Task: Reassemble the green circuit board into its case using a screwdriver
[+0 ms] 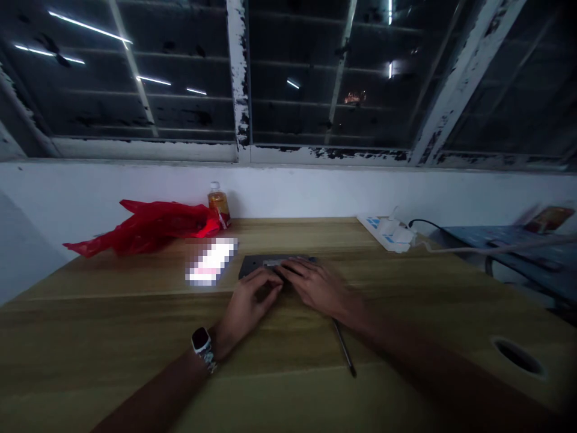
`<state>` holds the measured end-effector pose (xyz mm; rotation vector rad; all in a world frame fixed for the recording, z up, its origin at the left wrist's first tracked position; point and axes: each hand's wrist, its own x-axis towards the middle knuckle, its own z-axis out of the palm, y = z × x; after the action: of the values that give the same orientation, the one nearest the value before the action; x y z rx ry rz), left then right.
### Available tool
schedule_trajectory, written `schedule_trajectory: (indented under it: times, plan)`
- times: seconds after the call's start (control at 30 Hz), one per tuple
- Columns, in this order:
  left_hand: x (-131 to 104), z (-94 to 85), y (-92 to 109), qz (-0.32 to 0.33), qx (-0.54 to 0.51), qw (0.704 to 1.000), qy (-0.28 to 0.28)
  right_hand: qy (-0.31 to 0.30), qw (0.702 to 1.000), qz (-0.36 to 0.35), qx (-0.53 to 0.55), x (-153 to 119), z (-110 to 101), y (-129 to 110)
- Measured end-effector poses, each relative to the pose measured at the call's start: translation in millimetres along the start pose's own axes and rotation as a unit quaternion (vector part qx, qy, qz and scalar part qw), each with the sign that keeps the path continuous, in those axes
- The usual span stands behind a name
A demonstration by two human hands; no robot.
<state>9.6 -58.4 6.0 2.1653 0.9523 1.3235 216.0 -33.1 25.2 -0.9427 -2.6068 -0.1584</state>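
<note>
A dark flat rectangular piece (252, 263) with a lighter strip along it lies on the wooden table, partly covered by both hands. My left hand (250, 300), with a watch (201, 340) on the wrist, curves in at its near edge. Thumb and forefinger meet in a pinch, and whatever is between them cannot be made out. Across the piece's right part lies my right hand (315, 287), its fingers stretched out and slightly blurred; their tips reach the left fingertips. Below the right wrist rests a thin dark rod (345, 349), like a pen or screwdriver, its upper end hidden.
A phone (211, 262) with a bright, pixelated screen lies left of the piece. Behind it are a red plastic bag (157, 228) and a drink bottle (219, 205). A white power strip (390, 233) with cables sits back right. The tabletop has a cable hole (518, 356).
</note>
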Motion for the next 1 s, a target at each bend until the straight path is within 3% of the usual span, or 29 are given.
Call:
schedule_trajectory:
  times: [0.3, 0.5, 0.63, 0.7, 0.8, 0.9, 1.0]
  plan:
    - [13.9, 1.6, -1.9, -0.007, 0.025, 0.999, 0.028, -0.021, 0.999, -0.023, -0.036, -10.5, 3.1, -2.5]
    - [27.8, 9.2, -5.1, -0.012, 0.032, 0.999, 0.003, -0.039, 0.998, -0.027, -0.038, -6.0, 3.5, -3.1]
    - [33.3, 13.5, -7.1, -0.014, 0.033, 0.999, 0.02, -0.019, 1.0, -0.021, -0.009, -6.4, -2.7, -8.8]
    - [32.2, 15.2, -8.7, -0.017, 0.031, 0.999, 0.031, 0.015, 1.0, 0.027, 0.006, -11.8, -10.2, -10.6]
    - [28.2, 17.3, -11.5, -0.027, 0.034, 0.998, 0.037, 0.033, 0.983, 0.182, -0.006, -27.0, -25.4, -10.4]
    - [25.7, 18.9, -14.1, -0.031, 0.039, 0.998, 0.034, -0.077, 0.952, 0.296, 0.016, -45.1, -37.2, -8.2]
    - [24.8, 19.8, -16.7, -0.029, 0.04, 0.998, 0.029, -0.16, 0.932, 0.313, 0.087, -56.5, -36.4, -3.4]
